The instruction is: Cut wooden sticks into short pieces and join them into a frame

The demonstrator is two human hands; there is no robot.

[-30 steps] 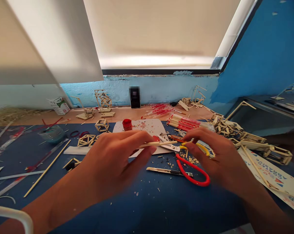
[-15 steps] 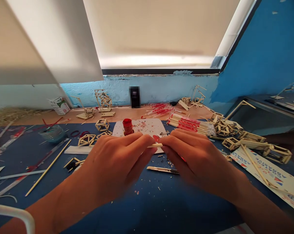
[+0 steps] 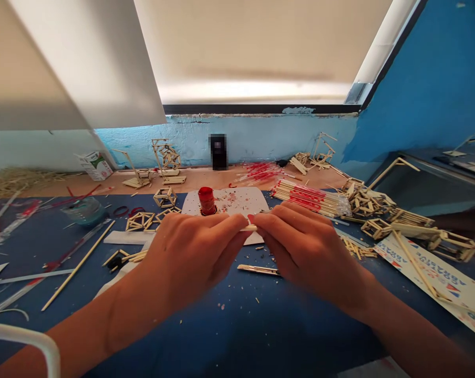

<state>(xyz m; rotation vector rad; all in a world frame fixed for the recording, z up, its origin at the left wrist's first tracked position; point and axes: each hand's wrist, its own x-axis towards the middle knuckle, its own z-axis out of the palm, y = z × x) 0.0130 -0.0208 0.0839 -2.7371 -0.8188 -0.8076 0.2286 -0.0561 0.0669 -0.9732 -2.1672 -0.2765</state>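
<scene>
Here the right hand (image 3: 312, 249) partly hides a cutter (image 3: 258, 270).

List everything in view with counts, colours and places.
Table: one, blue, foreground
Wall: one, blue, behind
Blinds: two, beige, top
Board: one, white, table centre
Tub: one, red, on board
Cutter: one, tan, table centre
Stick pack: count unclear, tan and red, right
Models: several, tan, both sides
Long stick: one, tan, left
Jar: one, clear, left
Carton: one, white and green, back left
Slab: one, black, blurred, against wall
Printed sheet: one, white, right
Short stick: one, pale, mid-view
Left hand: one, bare, holding short stick
Right hand: one, bare, at its end
</scene>
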